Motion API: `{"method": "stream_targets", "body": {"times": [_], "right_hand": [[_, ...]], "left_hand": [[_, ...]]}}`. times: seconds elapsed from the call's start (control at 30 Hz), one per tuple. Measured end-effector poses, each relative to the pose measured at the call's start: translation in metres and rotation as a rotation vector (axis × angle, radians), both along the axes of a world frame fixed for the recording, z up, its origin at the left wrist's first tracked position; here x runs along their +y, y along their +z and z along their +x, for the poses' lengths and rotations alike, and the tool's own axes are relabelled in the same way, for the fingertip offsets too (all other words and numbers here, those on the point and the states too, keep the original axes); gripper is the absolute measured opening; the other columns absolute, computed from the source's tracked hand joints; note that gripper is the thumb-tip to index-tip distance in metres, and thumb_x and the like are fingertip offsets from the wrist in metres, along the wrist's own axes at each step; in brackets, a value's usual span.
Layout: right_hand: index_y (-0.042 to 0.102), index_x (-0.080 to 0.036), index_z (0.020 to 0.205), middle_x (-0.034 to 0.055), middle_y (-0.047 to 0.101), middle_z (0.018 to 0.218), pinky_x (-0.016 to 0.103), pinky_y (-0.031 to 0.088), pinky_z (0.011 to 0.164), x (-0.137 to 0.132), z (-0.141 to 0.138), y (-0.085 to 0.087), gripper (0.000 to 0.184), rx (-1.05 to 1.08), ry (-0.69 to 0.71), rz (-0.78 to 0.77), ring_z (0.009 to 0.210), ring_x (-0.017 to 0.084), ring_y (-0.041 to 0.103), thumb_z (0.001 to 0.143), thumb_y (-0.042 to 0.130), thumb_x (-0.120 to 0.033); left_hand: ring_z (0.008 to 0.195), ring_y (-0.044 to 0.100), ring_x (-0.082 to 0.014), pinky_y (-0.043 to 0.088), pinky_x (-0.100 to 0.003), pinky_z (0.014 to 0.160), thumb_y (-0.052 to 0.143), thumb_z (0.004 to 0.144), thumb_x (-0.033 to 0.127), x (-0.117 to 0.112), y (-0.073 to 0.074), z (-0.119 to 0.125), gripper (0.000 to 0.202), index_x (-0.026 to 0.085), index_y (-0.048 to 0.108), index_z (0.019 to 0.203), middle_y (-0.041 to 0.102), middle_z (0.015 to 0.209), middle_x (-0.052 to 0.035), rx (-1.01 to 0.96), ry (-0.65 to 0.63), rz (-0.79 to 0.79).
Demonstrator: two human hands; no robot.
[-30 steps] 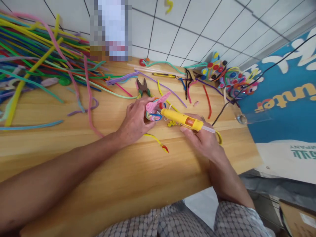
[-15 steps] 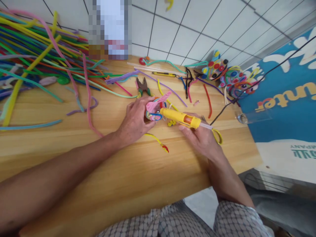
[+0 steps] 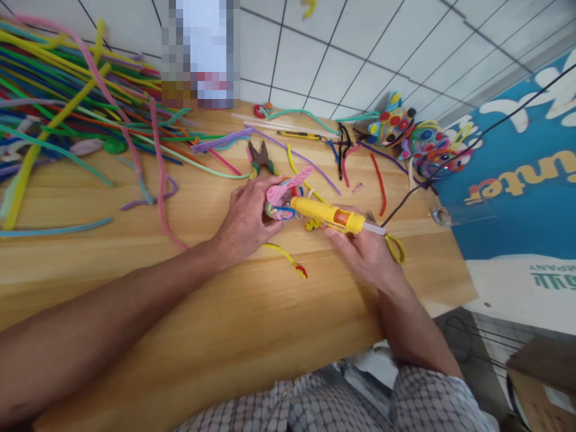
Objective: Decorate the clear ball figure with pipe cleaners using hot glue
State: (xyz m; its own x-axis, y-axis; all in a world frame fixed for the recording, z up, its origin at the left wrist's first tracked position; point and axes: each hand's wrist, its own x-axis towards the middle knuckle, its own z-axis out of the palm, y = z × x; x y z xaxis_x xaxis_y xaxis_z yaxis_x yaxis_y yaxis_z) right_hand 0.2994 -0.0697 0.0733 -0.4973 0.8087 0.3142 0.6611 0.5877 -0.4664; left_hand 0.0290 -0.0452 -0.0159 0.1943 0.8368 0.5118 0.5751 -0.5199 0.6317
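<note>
My left hand is closed around a small multicoloured craft piece wound from pipe cleaners, with a pink pipe-cleaner shape sticking up from it. In my right hand is a yellow hot glue gun, a clear glue stick poking from its back end. The gun's nozzle end points into the craft piece; the tip itself is hidden. Just beyond my left hand lie pliers. A yellow pipe cleaner with a red end rests on the table below the craft piece.
Many coloured pipe cleaners heap at the left. A yellow cutter knife lies near the tiled wall. Finished-looking colourful figures stand at the back right, by a blue board. A black cord crosses the right side, and yellow-handled scissors lie beside my right hand.
My hands, the craft piece and the glue gun stay almost in place; the gun has shifted very slightly left. At the lower right, a cardboard box now shows where a dark grey shape was.
</note>
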Motion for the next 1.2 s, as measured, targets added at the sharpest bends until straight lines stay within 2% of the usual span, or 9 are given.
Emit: {"method": "stream_targets", "body": {"times": [0.27, 0.47, 0.83, 1.03, 1.2], "right_hand": [[0.072, -0.025, 0.127, 0.0109, 0.083, 0.12, 0.039, 0.066, 0.087, 0.0004, -0.0012, -0.0012, 0.025, -0.005, 0.006, 0.017, 0.102, 0.027, 0.081, 0.116, 0.061, -0.043], [0.072, -0.024, 0.127, 0.0099, 0.084, 0.117, 0.039, 0.065, 0.086, 0.0004, 0.0012, -0.0002, 0.024, 0.01, 0.023, 0.028, 0.099, 0.026, 0.081, 0.116, 0.061, -0.042], [0.073, -0.026, 0.122, 0.0096, 0.083, 0.117, 0.04, 0.066, 0.086, -0.0002, -0.0003, 0.0009, 0.023, -0.018, -0.001, 0.003, 0.1, 0.028, 0.08, 0.116, 0.059, -0.042], [0.073, -0.025, 0.122, 0.009, 0.083, 0.114, 0.039, 0.065, 0.085, 0.0012, -0.0004, 0.001, 0.022, -0.012, 0.021, 0.023, 0.098, 0.028, 0.079, 0.115, 0.06, -0.042], [0.072, -0.026, 0.128, 0.0096, 0.083, 0.119, 0.04, 0.066, 0.086, 0.0009, -0.0025, 0.0021, 0.025, -0.003, 0.002, -0.003, 0.101, 0.027, 0.08, 0.116, 0.058, -0.043]], "left_hand": [[0.145, 0.068, -0.0338, 0.053, -0.054, 0.121, 0.087, 0.09, 0.018, 0.0004, 0.0035, -0.0003, 0.076, 0.024, 0.048, 0.155, 0.071, 0.155, -0.0143, 0.057, 0.018, 0.027], [0.145, 0.068, -0.0339, 0.053, -0.055, 0.122, 0.088, 0.089, 0.015, -0.0001, 0.0033, -0.0003, 0.078, 0.025, 0.048, 0.155, 0.071, 0.154, -0.0137, 0.03, 0.01, 0.046], [0.147, 0.065, -0.0346, 0.051, -0.058, 0.124, 0.082, 0.095, 0.022, 0.0006, 0.0018, -0.0003, 0.071, 0.027, 0.048, 0.157, 0.069, 0.157, -0.012, 0.005, -0.007, -0.009], [0.148, 0.065, -0.0345, 0.051, -0.057, 0.125, 0.084, 0.093, 0.02, 0.0007, 0.0006, 0.0006, 0.073, 0.03, 0.048, 0.156, 0.069, 0.157, -0.0119, -0.007, 0.0, -0.013], [0.149, 0.065, -0.0337, 0.05, -0.055, 0.127, 0.085, 0.093, 0.02, 0.0007, 0.0007, 0.0013, 0.073, 0.028, 0.049, 0.156, 0.068, 0.157, -0.0126, 0.001, 0.009, -0.036]]}}
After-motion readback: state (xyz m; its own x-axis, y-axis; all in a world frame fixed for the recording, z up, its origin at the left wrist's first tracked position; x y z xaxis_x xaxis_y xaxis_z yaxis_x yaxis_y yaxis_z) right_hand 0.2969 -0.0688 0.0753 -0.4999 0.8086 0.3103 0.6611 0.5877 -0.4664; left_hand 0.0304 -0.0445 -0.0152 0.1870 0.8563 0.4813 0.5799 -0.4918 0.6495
